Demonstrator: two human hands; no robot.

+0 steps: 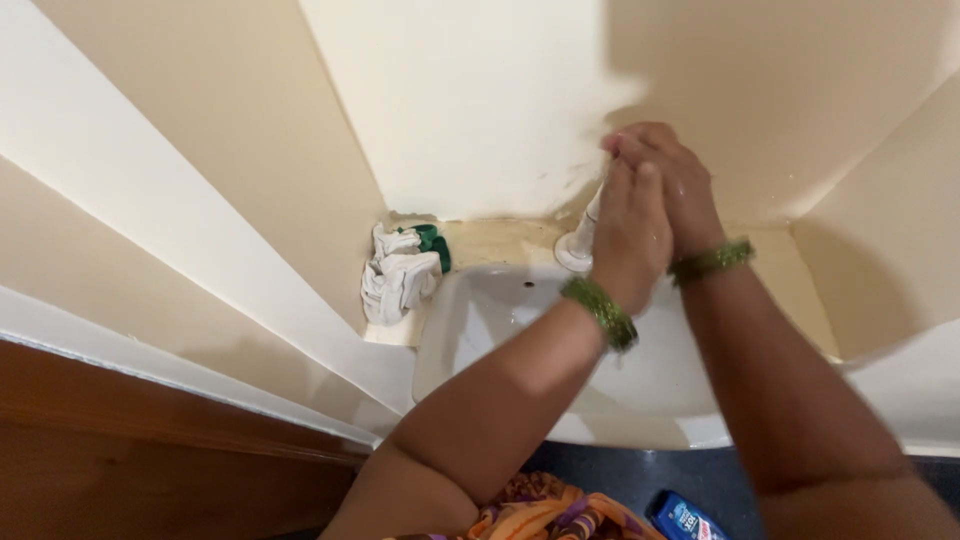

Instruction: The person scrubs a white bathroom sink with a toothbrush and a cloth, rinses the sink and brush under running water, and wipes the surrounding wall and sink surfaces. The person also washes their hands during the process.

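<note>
Both hands, left hand [628, 235] and right hand [672, 190], press together, seemingly around the white tap [580, 243] beneath; wet palms could slip.

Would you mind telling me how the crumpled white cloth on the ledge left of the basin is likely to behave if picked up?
The crumpled white cloth would probably be floppy, since it lies in loose folds. It looks light for its bulk and unlikely to roll or slip. A green item tucked behind it might shift or drag along.
</note>
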